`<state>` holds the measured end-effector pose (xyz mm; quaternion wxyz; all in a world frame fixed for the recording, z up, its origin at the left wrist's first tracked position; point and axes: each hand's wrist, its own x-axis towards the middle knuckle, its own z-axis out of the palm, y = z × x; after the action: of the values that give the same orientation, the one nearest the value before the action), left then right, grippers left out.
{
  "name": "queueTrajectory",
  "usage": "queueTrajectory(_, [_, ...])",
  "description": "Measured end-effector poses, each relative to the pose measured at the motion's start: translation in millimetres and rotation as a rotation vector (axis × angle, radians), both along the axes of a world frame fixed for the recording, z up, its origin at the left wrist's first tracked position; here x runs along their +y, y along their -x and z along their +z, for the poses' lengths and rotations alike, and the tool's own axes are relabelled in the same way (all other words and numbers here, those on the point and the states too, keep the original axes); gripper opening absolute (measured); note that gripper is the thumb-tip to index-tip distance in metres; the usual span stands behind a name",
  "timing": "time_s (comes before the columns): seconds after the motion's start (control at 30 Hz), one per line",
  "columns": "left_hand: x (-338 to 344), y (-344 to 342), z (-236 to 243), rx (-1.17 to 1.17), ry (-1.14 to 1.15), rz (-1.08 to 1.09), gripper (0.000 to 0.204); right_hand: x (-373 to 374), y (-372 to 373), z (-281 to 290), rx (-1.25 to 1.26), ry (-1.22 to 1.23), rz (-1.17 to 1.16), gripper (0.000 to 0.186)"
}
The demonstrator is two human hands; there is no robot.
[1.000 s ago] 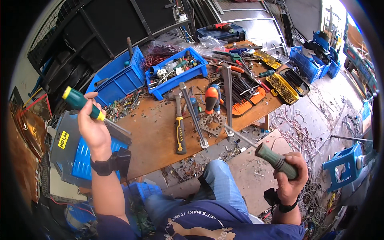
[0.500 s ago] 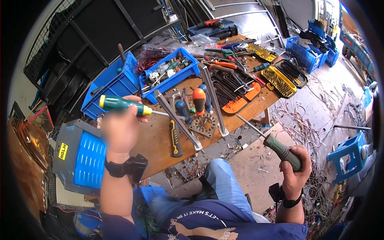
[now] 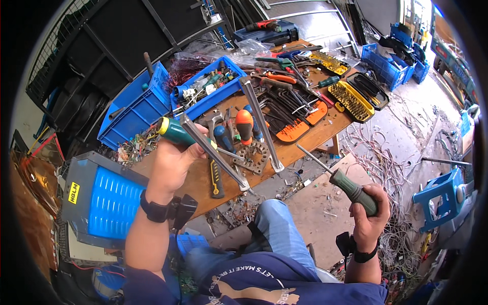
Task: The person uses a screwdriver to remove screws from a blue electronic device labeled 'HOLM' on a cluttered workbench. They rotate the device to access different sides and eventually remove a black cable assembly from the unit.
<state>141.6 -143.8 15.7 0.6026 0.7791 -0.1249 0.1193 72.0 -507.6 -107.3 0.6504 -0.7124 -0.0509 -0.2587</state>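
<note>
My left hand point(image 3: 170, 165) is closed round a green-and-yellow screwdriver point(image 3: 173, 129), its shaft pointing right toward a slotted round metal holder point(image 3: 259, 156) with orange point(image 3: 244, 122) and blue-handled tools point(image 3: 222, 137). A slanted steel bar point(image 3: 214, 152) crosses in front of that screwdriver; whether my fingers touch the bar I cannot tell. A second bar point(image 3: 262, 127) stands right of the holder, and a yellow-black handled tool point(image 3: 216, 180) lies under the left bar. My right hand point(image 3: 371, 218) grips an olive screwdriver point(image 3: 353, 192), tip raised up-left, beyond the wooden table's edge point(image 3: 315, 145).
Two blue bins point(image 3: 133, 114) point(image 3: 207, 84), orange-trimmed hex key sets point(image 3: 292, 133), yellow bit cases point(image 3: 352, 101) and loose tools crowd the table. A blue-and-grey machine point(image 3: 109, 203) is at left. Tangled cables point(image 3: 381, 168) and a blue stool point(image 3: 439, 201) are at right.
My left hand has moved right with the green-and-yellow screwdriver, from over the left machine to behind the slanted bar. My right hand keeps its screwdriver at about the same place.
</note>
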Motion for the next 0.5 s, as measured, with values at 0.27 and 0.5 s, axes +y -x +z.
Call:
queueTrajectory(0.27, [-2.0,-5.0,-0.1,0.036,-0.065,0.004,0.043,-2.8,-0.2,-1.1,0.011,-0.026,-0.003,0.037])
queueTrajectory(0.5, [-5.1,-6.8,1.2,0.063,-0.084,-0.001,0.034,-3.5,-0.6,-2.5,0.023,-0.007,0.007,0.037])
